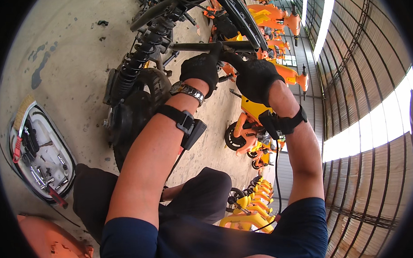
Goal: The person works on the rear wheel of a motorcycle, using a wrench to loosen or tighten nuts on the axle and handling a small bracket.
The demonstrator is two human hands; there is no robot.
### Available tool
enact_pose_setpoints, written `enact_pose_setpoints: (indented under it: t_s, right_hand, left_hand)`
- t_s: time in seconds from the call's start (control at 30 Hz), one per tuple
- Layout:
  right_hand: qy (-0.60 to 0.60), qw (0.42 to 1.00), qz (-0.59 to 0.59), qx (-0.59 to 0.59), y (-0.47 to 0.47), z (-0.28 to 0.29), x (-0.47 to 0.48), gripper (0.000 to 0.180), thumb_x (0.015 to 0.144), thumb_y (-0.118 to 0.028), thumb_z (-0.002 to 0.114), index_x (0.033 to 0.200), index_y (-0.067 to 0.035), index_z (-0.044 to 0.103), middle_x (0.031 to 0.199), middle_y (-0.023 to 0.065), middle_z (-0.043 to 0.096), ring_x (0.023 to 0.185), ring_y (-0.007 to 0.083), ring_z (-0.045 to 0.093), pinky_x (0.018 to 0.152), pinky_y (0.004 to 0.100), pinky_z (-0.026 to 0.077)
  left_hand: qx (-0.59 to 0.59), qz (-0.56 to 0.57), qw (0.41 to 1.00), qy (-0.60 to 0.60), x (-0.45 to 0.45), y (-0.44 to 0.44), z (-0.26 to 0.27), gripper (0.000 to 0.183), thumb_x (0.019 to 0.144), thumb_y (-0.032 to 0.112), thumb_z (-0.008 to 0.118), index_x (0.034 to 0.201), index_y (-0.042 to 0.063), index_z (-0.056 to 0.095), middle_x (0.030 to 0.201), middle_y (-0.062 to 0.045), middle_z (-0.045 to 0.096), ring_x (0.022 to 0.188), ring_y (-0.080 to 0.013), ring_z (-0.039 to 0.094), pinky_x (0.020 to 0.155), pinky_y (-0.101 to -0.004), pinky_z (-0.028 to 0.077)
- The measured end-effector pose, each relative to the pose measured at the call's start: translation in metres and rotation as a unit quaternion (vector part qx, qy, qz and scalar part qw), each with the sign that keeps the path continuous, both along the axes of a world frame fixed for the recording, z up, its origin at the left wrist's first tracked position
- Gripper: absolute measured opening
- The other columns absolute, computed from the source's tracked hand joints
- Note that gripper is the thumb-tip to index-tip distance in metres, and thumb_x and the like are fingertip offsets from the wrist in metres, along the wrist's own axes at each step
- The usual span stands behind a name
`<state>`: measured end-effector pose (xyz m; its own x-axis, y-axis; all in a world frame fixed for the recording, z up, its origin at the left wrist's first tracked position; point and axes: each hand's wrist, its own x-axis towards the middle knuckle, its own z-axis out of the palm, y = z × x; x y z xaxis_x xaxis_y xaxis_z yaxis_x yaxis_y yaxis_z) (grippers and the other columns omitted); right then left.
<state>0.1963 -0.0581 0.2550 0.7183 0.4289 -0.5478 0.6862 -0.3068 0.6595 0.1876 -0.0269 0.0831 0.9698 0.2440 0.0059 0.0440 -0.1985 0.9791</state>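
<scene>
My left hand [199,72], in a black glove, is raised at a black crossbar [190,47] of a stripped scooter frame, its index finger stretched against the bar. Close on its right, my right hand [258,80], also in a black glove, reaches the same part of the bar with its fingers pointing left. The fingertips nearly meet; whether they pinch a small part between them is hidden. Below and left of the bar are the scooter's black coil-spring shock absorber [131,66] and its rear wheel [155,84]. A black frame rail [240,17] slants above the hands.
On the floor at left lies a white tray [68,151] with sockets, loose hardware, a red-handled tool [57,197] and a brush [25,109]. An orange body panel [57,240] is at bottom left. Several orange and yellow scooters [248,110] stand beyond, beside a corrugated wall [350,55].
</scene>
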Motion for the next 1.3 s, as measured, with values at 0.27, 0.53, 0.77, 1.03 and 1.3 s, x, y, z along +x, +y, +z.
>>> enact_pose_setpoints:
  t_s: [0.27,0.53,0.77,1.03,1.3]
  right_hand:
    - [0.028,0.986,0.128,0.101,-0.035,-0.009,0.032,0.062,0.081,-0.011,0.054,0.140,-0.024,0.038,0.093,0.0175,0.066,0.087,0.0370,0.064,0.076,0.0431,0.051]
    - [0.038,0.992,-0.069,0.097,-0.015,-0.018,0.004,0.070,0.078,-0.006,0.053,0.143,-0.020,0.032,0.085,0.0222,0.064,0.087,0.0374,0.064,0.075,0.0447,0.051]
    - [0.069,0.963,-0.040,0.259,-0.051,-0.035,0.008,0.066,0.077,-0.005,0.052,0.140,-0.016,0.035,0.079,0.0232,0.063,0.088,0.0381,0.064,0.081,0.0442,0.052]
    - [0.136,0.843,-0.097,0.512,-0.110,-0.052,-0.024,0.064,0.081,-0.014,0.056,0.141,-0.015,0.036,0.093,0.0229,0.065,0.087,0.0416,0.062,0.075,0.0474,0.050]
    - [0.212,0.625,-0.198,0.725,-0.132,-0.095,-0.039,0.036,0.090,-0.008,0.055,0.126,-0.009,0.050,0.074,0.0055,0.060,0.068,0.0135,0.058,0.065,0.0295,0.048]
  left_hand:
    - [0.030,0.001,1.000,0.001,0.001,-0.004,0.006,0.067,0.087,0.015,0.053,0.148,0.024,0.027,0.117,-0.017,0.059,0.104,-0.0324,0.061,0.089,-0.0449,0.049]
    - [-0.028,0.013,0.998,-0.048,0.003,-0.002,-0.009,0.074,0.085,0.022,0.058,0.150,0.021,0.021,0.134,-0.017,0.050,0.110,-0.0355,0.057,0.091,-0.0426,0.048]
    - [-0.024,-0.030,0.999,-0.026,-0.006,0.003,0.004,0.083,0.083,0.028,0.064,0.151,0.019,0.017,0.127,-0.018,0.056,0.109,-0.0347,0.058,0.090,-0.0430,0.048]
    - [-0.012,0.048,0.995,-0.081,-0.017,-0.009,-0.002,0.077,0.083,0.023,0.064,0.148,0.013,0.025,0.123,-0.019,0.057,0.103,-0.0360,0.061,0.086,-0.0432,0.049]
    - [0.057,0.078,0.988,-0.123,-0.021,-0.014,0.019,0.072,0.081,0.018,0.065,0.143,0.006,0.032,0.116,-0.022,0.058,0.099,-0.0332,0.061,0.084,-0.0408,0.049]
